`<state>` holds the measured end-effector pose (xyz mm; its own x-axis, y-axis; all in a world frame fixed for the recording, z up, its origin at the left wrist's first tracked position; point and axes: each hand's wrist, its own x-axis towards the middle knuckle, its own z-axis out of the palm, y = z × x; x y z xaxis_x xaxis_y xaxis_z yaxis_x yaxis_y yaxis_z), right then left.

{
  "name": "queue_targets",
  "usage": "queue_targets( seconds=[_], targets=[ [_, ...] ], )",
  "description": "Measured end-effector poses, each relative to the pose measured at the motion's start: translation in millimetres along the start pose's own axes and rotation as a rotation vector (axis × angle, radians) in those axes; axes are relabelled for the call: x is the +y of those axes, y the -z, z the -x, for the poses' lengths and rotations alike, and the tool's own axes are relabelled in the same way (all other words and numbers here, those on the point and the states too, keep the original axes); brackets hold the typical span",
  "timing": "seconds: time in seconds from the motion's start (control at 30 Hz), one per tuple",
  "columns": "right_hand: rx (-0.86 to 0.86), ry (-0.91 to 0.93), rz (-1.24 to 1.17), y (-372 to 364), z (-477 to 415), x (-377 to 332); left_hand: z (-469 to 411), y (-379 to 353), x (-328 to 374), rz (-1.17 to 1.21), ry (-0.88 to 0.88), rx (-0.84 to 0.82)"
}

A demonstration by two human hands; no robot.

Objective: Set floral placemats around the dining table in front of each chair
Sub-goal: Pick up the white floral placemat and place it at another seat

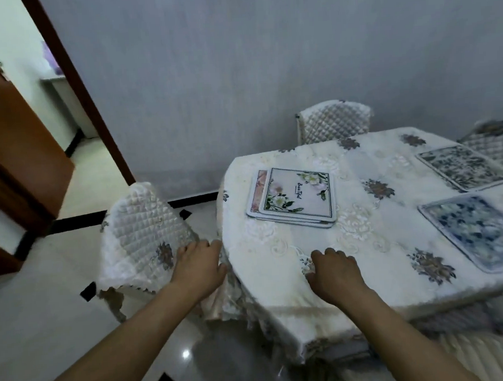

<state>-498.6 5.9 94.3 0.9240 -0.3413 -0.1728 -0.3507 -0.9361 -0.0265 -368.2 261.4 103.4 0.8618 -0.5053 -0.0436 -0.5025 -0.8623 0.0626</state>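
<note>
A small stack of floral placemats lies on the dining table near its left end, a white mat with green leaves on top. Further right lie a blue floral placemat and a grey-green floral placemat, each flat on the cream tablecloth. My left hand rests at the table's left edge beside a quilted chair, fingers spread, holding nothing. My right hand lies palm down on the tablecloth near the front edge, fingers slightly curled, empty.
Another quilted chair stands at the far side against the grey wall, and a third chair at the far right. An open wooden door and doorway are at the left. Glossy tiled floor lies below.
</note>
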Motion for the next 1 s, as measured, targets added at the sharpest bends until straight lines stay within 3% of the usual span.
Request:
queue_targets(
  seconds=[0.23,0.4,0.73,1.0],
  targets=[
    [-0.089,-0.214,-0.077,-10,-44,6,-102,-4,5,-0.039,-0.175,-0.068],
    [-0.110,-0.262,-0.207,-24,-115,18,-182,-17,11,-0.066,-0.232,-0.078],
    [-0.161,-0.442,-0.656,-63,-260,56,-356,-38,22,-0.127,-0.308,-0.098],
    [-0.248,-0.792,-1.076,-102,-307,68,-465,-75,74,-0.157,-0.377,-0.176]
  ],
)
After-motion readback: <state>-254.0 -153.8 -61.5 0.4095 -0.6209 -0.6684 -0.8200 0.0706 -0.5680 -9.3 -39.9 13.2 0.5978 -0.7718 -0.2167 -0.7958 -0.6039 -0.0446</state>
